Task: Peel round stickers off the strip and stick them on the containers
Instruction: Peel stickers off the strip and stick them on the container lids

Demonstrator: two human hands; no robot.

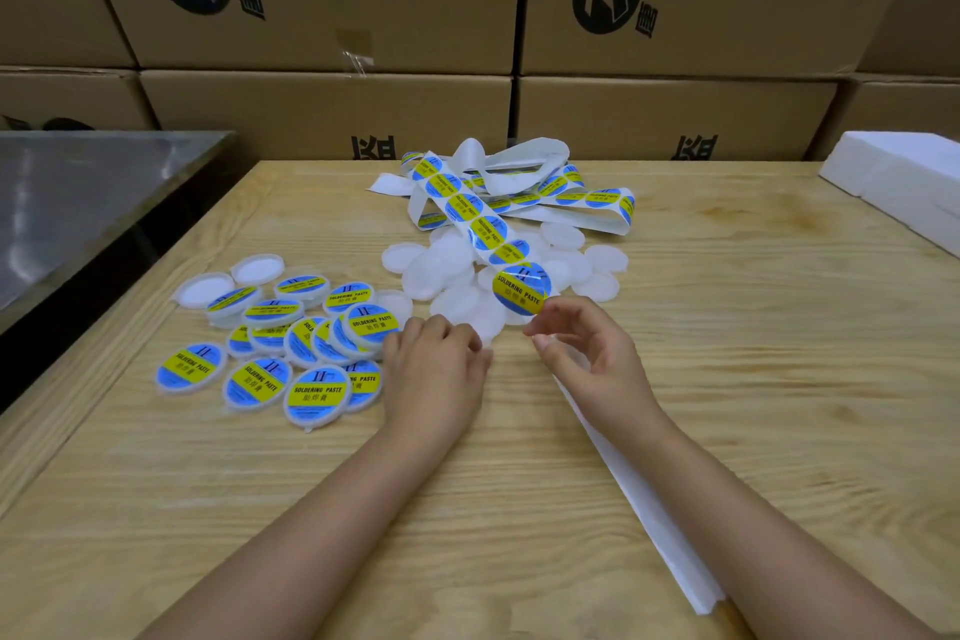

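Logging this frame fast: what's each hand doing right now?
Left hand: at a blank container, grip cannot be told.
Right hand: pinching a round sticker.

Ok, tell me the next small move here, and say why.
Probably carry the sticker down onto the bare container and press it flat. The right hand pinches the sticker's lower edge at the end of the strip, and the left hand has its fingertips at that unlabelled container, seemingly ready to steady it.

Right of the right hand [587,353], the pale wooden tabletop [779,379] lies bare. Unlabelled white round plastic containers [457,270] crowd just ahead of it.
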